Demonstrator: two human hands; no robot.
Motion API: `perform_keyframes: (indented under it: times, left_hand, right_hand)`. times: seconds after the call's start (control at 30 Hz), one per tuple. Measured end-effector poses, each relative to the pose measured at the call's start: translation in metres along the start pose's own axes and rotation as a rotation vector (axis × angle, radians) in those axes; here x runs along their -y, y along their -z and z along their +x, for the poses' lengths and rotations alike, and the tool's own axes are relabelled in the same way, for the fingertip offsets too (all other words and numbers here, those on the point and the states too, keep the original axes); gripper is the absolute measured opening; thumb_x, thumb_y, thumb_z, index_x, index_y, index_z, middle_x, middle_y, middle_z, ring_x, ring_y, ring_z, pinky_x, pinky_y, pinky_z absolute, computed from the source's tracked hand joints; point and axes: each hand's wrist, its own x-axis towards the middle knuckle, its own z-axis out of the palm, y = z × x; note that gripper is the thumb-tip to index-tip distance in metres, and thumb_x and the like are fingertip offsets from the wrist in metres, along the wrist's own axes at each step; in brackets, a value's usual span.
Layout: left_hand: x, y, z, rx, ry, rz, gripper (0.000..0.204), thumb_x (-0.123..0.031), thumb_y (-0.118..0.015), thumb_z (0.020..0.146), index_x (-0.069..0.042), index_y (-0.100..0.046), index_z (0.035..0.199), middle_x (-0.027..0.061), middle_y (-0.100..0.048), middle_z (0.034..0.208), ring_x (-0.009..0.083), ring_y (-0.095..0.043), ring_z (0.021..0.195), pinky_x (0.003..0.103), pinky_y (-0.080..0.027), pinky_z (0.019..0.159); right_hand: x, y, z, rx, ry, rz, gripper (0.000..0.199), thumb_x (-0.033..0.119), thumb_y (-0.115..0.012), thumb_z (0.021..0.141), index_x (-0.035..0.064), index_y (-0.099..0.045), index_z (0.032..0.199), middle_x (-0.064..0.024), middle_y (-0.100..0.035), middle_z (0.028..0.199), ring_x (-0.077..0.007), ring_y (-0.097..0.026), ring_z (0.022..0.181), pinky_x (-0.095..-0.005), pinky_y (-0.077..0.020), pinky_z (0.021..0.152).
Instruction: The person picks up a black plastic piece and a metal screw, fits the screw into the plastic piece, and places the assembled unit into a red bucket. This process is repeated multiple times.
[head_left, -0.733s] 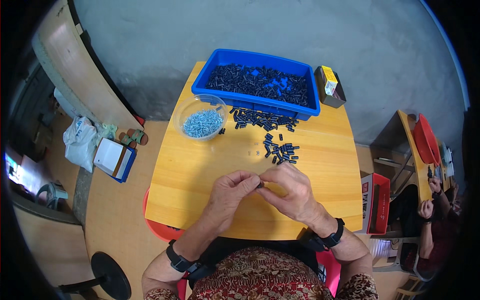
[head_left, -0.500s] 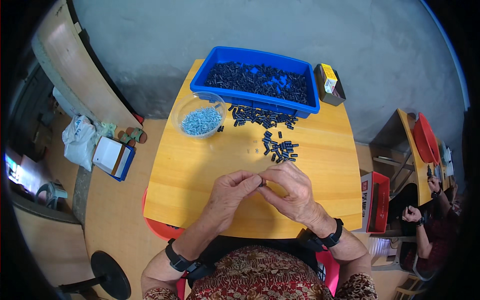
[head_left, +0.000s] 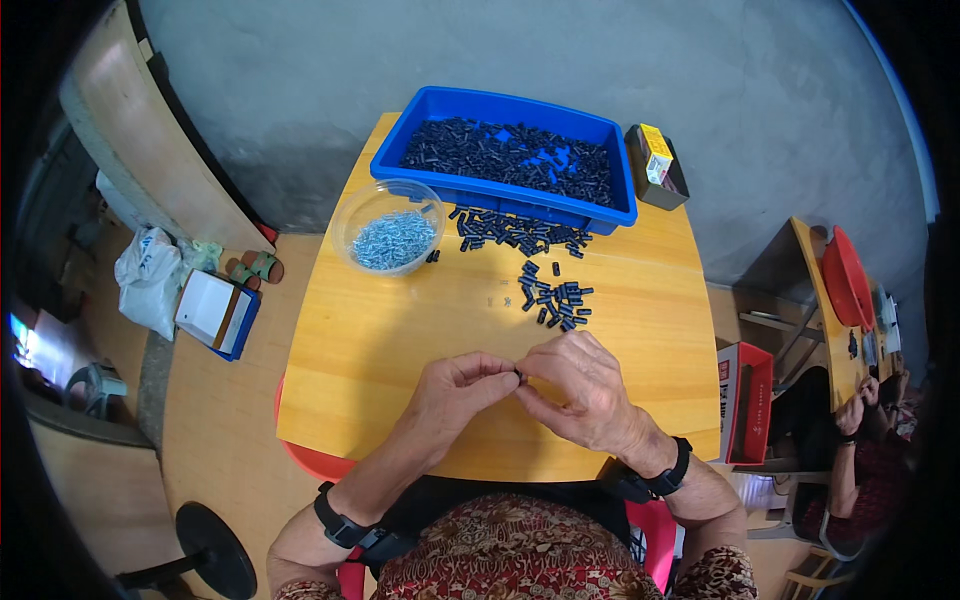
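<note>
Clear bowl: standing near the table's [head_left: 350, 390] left edge, its wall [head_left: 375, 200] surrounding small silvery metal pieces [head_left: 393, 242].
Left hand [head_left: 450, 400]: pinching one end of a small dark piece [head_left: 519, 375] between thumb and forefinger, the thumb now lying flatter than a moment ago.
Dark piece: sitting between both hands' fingertips, above the table's near half; fingers are hiding most of it, so whether metal is joining it I cannot tell.
Blue bin [head_left: 520, 105]: standing behind, holding many black pieces; loose black pieces [head_left: 520, 232] are lying before it.
Smaller cluster [head_left: 560, 300]: lying nearer the hands, keeping its arrangement.
Right hand [head_left: 585, 395]: pinching at the same dark piece, fingers curling; handling of this one piece is apparently continuing.
Co-worker's hands [head_left: 852, 412]: coming closer together at the far right.
</note>
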Motion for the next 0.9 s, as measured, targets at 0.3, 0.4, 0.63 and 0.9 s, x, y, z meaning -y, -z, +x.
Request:
perform_keyframes:
  times: [0.3, 0.4, 0.63, 0.9]
  left_hand:
    - [0.000, 0.008, -0.001, -0.026, -0.054, 0.070, 0.020, -0.013, -0.066, 0.089, 0.001, -0.065, 0.103, 0.0027, -0.066, 0.095, 0.0077, -0.058, 0.089, 0.023, -0.046, 0.082]
    - [0.002, 0.013, 0.001, -0.101, -0.112, 0.093, 0.018, -0.012, -0.066, 0.089, 0.001, -0.065, 0.102, 0.0023, -0.066, 0.092, 0.0073, -0.060, 0.085, 0.022, -0.047, 0.078]
    - [0.006, 0.020, 0.005, -0.211, -0.226, 0.266, 0.016, -0.010, -0.066, 0.088, 0.003, -0.065, 0.097, 0.0023, -0.067, 0.083, 0.0067, -0.061, 0.079, 0.022, -0.048, 0.071]
    - [0.012, 0.018, 0.007, -0.257, -0.245, 0.221, 0.013, -0.008, -0.066, 0.088, 0.002, -0.065, 0.097, 0.0024, -0.067, 0.084, 0.0069, -0.061, 0.078, 0.022, -0.049, 0.072]
  right_hand:
    - [-0.006, -0.005, 0.008, 0.089, 0.009, 0.029, 0.026, 0.002, -0.074, 0.071, 0.0004, -0.062, 0.095, -0.0104, -0.061, 0.087, -0.0268, -0.060, 0.081, -0.0366, -0.0477, 0.069]
    - [-0.021, 0.008, 0.018, 0.117, -0.036, 0.057, 0.021, 0.004, -0.071, 0.076, 0.0014, -0.062, 0.095, -0.0109, -0.061, 0.089, -0.0285, -0.060, 0.083, -0.0368, -0.0488, 0.071]
    - [-0.075, 0.040, 0.035, 0.041, -0.592, 0.082, 0.012, 0.008, -0.063, 0.085, -0.0003, -0.063, 0.094, -0.0137, -0.062, 0.083, -0.0275, -0.062, 0.076, -0.0340, -0.0512, 0.069]
    - [-0.120, 0.013, 0.048, 0.113, -0.462, -0.200, 0.010, 0.008, -0.062, 0.084, 0.0025, -0.065, 0.092, -0.0145, -0.065, 0.086, -0.0316, -0.064, 0.080, -0.0397, -0.0517, 0.071]
